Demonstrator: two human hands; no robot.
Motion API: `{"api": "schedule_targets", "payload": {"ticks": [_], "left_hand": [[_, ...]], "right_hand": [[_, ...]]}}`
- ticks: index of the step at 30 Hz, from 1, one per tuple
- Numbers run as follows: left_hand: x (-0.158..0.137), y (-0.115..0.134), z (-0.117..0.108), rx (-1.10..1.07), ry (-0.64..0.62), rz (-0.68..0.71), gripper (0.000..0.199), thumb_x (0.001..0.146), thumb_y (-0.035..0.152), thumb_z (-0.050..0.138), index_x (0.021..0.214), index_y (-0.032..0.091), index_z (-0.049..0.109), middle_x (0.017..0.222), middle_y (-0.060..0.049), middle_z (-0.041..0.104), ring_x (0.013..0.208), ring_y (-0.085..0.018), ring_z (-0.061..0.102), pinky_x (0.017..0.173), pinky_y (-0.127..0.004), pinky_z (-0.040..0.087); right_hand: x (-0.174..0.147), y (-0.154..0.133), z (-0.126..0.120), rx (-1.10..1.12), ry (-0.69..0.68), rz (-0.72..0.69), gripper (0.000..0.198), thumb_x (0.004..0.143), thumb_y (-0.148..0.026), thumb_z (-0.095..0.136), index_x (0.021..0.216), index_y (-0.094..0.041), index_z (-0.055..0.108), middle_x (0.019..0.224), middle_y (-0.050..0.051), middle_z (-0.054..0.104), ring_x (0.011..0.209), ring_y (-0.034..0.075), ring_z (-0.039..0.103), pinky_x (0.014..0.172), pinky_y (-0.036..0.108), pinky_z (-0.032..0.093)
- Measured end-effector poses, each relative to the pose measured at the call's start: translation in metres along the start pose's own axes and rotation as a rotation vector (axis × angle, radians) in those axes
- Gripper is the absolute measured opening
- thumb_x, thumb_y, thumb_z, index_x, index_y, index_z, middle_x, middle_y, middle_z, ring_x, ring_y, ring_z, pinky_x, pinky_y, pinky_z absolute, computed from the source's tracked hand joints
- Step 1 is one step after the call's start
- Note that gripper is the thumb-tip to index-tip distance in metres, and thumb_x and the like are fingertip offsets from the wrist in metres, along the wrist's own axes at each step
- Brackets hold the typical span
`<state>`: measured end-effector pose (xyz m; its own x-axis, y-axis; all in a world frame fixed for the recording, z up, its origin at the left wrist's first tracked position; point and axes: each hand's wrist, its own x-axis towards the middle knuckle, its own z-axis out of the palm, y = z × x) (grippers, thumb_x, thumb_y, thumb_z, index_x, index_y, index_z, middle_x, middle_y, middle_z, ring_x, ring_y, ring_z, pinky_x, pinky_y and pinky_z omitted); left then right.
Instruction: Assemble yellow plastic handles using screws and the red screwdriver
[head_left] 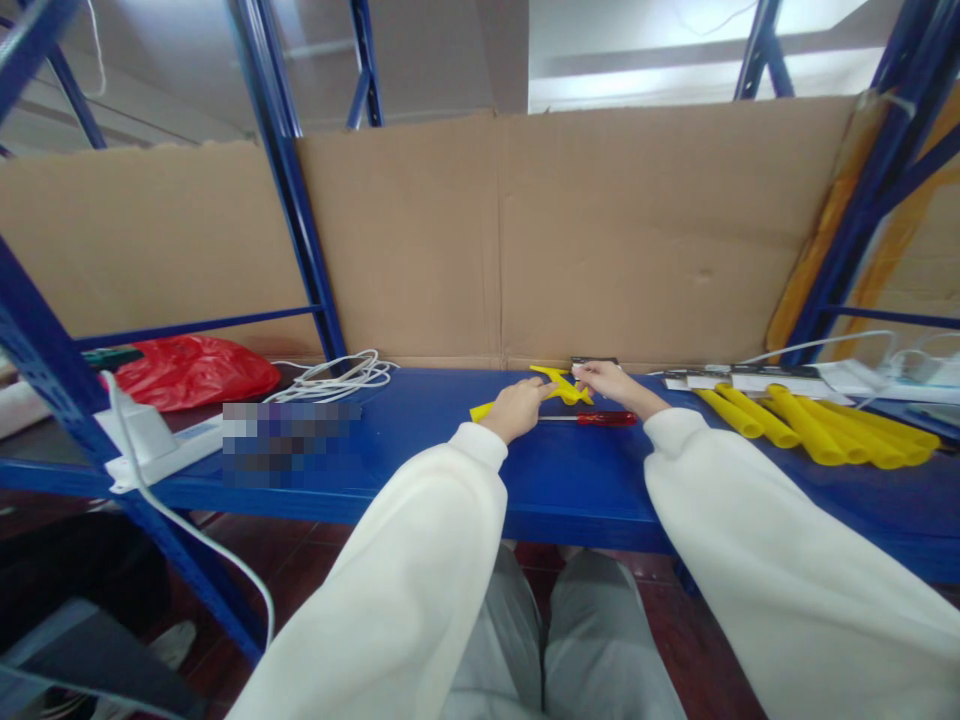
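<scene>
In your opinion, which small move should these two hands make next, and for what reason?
I would probably steady the yellow piece with the left hand while the right fingers work at it: both hands are at that piece, and the red screwdriver handle lies on the blue shelf, in neither hand.

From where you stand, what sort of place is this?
Probably a workshop: a blue metal shelf used like a workbench, a red-handled screwdriver on it, and several hollow yellow tubes.

No lettering, label, brand, number or sign can be read anywhere here.
</scene>
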<state>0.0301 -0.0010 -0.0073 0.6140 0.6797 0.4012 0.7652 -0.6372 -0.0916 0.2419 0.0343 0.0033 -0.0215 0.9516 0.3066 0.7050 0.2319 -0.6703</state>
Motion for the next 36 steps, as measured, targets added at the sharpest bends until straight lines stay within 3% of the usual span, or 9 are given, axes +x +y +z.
{"api": "schedule_targets", "payload": {"ticks": [3,5,9,14,16,20,25,29,36], "left_hand": [[0.000,0.000,-0.001,0.002,0.004,-0.006,0.056,0.095,0.005,0.042,0.145,0.024,0.057,0.126,-0.011,0.067,0.115,-0.023,0.067,0.100,-0.035,0.053],[0.000,0.001,-0.001,0.010,-0.001,-0.012,0.054,0.095,0.007,0.044,0.145,0.025,0.056,0.127,-0.011,0.066,0.116,-0.023,0.067,0.099,-0.035,0.053],[-0.001,0.004,-0.004,0.008,-0.008,-0.054,0.056,0.097,0.015,0.050,0.151,0.024,0.047,0.139,-0.012,0.061,0.120,-0.024,0.066,0.100,-0.033,0.053],[-0.002,0.006,-0.007,-0.027,0.023,-0.076,0.058,0.098,0.020,0.049,0.156,0.022,0.040,0.143,-0.012,0.059,0.120,-0.024,0.066,0.099,-0.032,0.052],[-0.001,0.005,-0.006,-0.040,0.045,-0.063,0.057,0.100,0.022,0.046,0.156,0.021,0.038,0.143,-0.013,0.058,0.121,-0.024,0.065,0.099,-0.033,0.052],[-0.002,0.005,-0.006,-0.051,0.089,-0.045,0.055,0.102,0.025,0.043,0.157,0.022,0.037,0.142,-0.013,0.059,0.119,-0.024,0.066,0.097,-0.032,0.053],[-0.002,0.011,-0.013,-0.028,0.138,-0.224,0.053,0.103,0.025,0.038,0.156,0.022,0.040,0.131,-0.015,0.064,0.107,-0.025,0.071,0.092,-0.033,0.055],[0.007,0.018,-0.018,0.044,0.043,-0.340,0.049,0.102,0.023,0.039,0.150,0.024,0.049,0.121,-0.014,0.069,0.104,-0.026,0.072,0.088,-0.034,0.056],[0.034,0.023,-0.005,0.064,-0.130,-0.388,0.041,0.098,0.012,0.039,0.125,0.017,0.069,0.123,-0.017,0.070,0.117,-0.025,0.068,0.096,-0.032,0.053]], "right_hand": [[-0.015,-0.012,0.002,0.226,-0.192,0.036,0.021,0.089,-0.033,0.066,0.102,-0.018,0.071,0.077,0.005,0.075,0.058,0.013,0.062,0.053,0.020,0.045],[-0.020,-0.017,0.004,0.323,-0.220,0.066,0.029,0.084,-0.023,0.069,0.112,-0.018,0.068,0.073,0.002,0.072,0.054,0.012,0.059,0.050,0.020,0.043],[-0.015,-0.016,0.004,0.450,-0.001,0.120,0.041,0.081,-0.014,0.066,0.122,-0.016,0.063,0.068,0.000,0.067,0.050,0.011,0.055,0.048,0.020,0.042],[-0.003,-0.004,-0.009,0.511,0.402,0.208,0.036,0.082,-0.016,0.066,0.119,-0.014,0.063,0.074,0.003,0.068,0.055,0.013,0.058,0.052,0.023,0.048],[-0.003,0.000,-0.014,0.538,0.486,0.236,0.034,0.083,-0.014,0.063,0.117,-0.013,0.064,0.078,0.005,0.069,0.057,0.013,0.059,0.054,0.024,0.049],[-0.005,0.003,-0.018,0.560,0.471,0.230,0.025,0.089,-0.023,0.058,0.112,-0.014,0.066,0.083,0.008,0.072,0.060,0.014,0.060,0.052,0.024,0.048],[-0.006,0.007,-0.021,0.598,0.455,0.116,0.020,0.091,-0.032,0.057,0.104,-0.018,0.063,0.092,0.008,0.074,0.059,0.011,0.058,0.047,0.019,0.041],[-0.010,0.014,-0.024,0.591,0.485,0.083,0.013,0.081,-0.027,0.065,0.090,-0.017,0.064,0.080,0.004,0.071,0.054,0.009,0.054,0.046,0.019,0.037],[-0.023,0.009,-0.024,0.618,0.495,0.081,0.008,0.069,-0.011,0.060,0.074,-0.017,0.060,0.062,-0.002,0.064,0.049,0.009,0.050,0.051,0.022,0.042]]}}
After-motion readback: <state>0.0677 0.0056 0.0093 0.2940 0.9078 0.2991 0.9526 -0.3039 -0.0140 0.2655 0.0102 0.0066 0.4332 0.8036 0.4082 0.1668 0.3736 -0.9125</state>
